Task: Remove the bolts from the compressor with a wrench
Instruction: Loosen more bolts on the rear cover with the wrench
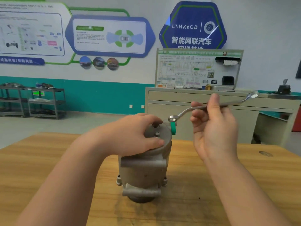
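A grey metal compressor [143,173] stands upright on the wooden table [48,160]. My left hand [135,136] lies over its round top cover, thumb and fingers curled round the rim. Two bolts [156,133] show on the cover between my fingers. My right hand [213,126] pinches the shaft of a silver offset ring wrench [184,111]. The wrench's near ring end [172,118] sits at the cover's far right edge, just above a green plastic cap [173,128]. Its other end points up and to the right.
A beige cabinet [211,101] with a wiring display board [198,69] stands behind the table. Metal shelf racks [32,101] line the teal wall at the left. A dark knot [265,153] marks the table's right side.
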`<action>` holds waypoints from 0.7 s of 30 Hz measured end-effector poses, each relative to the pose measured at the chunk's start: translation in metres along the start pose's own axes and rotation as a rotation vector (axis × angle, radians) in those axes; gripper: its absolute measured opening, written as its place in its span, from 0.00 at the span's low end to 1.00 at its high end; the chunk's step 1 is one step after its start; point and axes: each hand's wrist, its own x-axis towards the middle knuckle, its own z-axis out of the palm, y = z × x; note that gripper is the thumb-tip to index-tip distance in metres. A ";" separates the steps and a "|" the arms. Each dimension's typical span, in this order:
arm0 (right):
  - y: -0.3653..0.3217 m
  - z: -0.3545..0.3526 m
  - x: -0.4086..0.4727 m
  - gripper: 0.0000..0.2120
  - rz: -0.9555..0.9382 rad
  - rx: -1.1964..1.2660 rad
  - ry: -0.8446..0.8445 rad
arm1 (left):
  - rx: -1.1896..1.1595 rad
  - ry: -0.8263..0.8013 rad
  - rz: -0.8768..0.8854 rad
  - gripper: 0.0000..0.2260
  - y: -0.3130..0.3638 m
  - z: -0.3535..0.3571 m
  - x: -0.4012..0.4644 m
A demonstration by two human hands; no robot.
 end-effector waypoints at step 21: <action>0.033 -0.018 -0.014 0.08 -0.908 -0.556 -0.389 | 0.191 0.134 -0.109 0.23 0.005 0.031 0.012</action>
